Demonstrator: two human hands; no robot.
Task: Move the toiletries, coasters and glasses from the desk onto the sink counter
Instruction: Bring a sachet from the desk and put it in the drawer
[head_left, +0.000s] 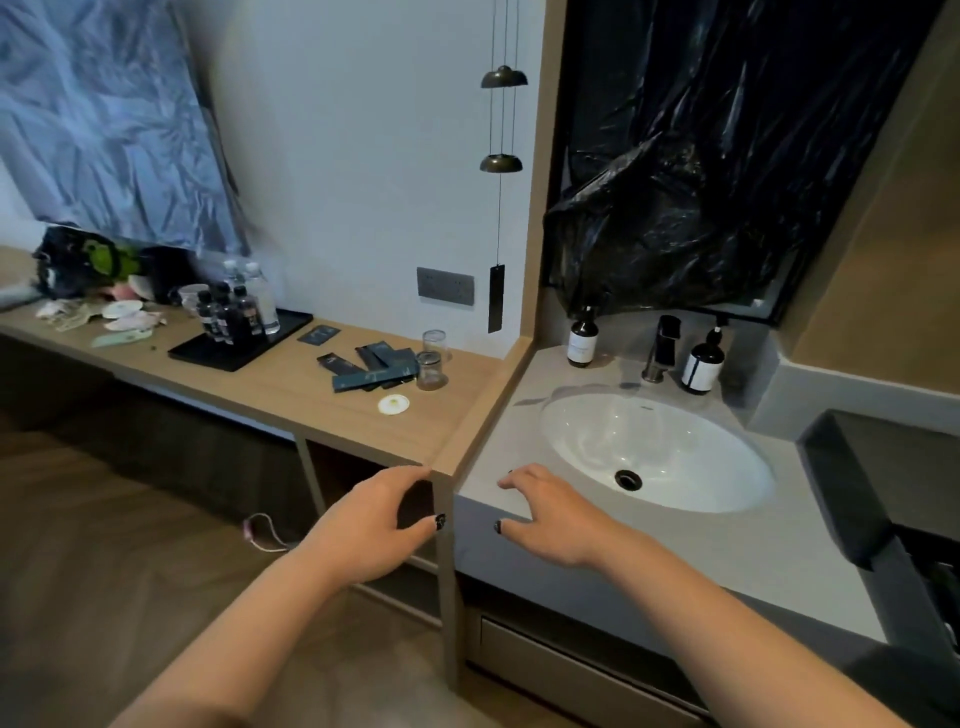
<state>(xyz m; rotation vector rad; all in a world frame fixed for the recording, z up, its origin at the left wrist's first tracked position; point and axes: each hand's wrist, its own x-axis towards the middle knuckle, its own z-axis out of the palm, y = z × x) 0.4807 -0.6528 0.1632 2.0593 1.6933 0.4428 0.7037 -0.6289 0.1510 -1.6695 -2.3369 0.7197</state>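
dim cool indoor light, soft blur throughout, wide-angle bending at edges

My arms are bare from the wrists up to the frame's lower edge, with no sleeve showing on either. On my left grip (382, 519) and my right grip (540, 514) the thumbnails wear dark, near-black polish with a small pale fleck.
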